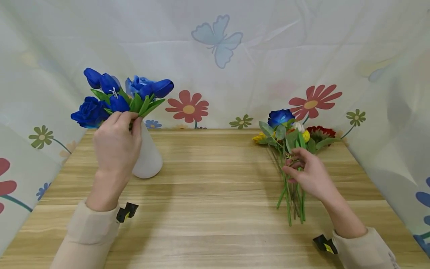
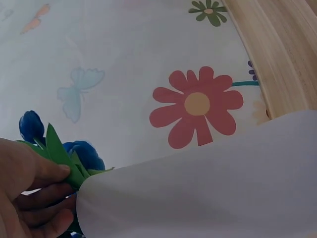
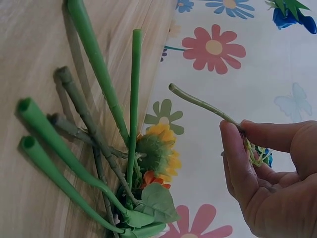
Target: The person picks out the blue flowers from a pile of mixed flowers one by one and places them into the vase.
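Note:
A white vase [image 1: 148, 158] stands on the left of the table, holding artificial blue tulips [image 1: 162, 88] and blue roses [image 1: 89, 112]. At its mouth my left hand [image 1: 117, 134] pinches the green leaves [image 2: 62, 153] of a blue tulip between thumb and fingers. On the right, my right hand [image 1: 312, 173] is over a loose bunch of flowers. Its thumb and fingertips pinch a thin green flower stem [image 3: 198, 102], whose cut end points away from the hand. The hand mostly hides the head of that flower; a bit of blue shows behind the fingers.
The loose bunch includes a blue rose [image 1: 280, 117], a dark red flower [image 1: 320, 131] and a yellow sunflower [image 3: 158, 148]. Its green stems [image 1: 289, 209] point toward me on the wooden table [image 1: 215, 209]. A flower-printed cloth [image 1: 268, 74] hangs behind.

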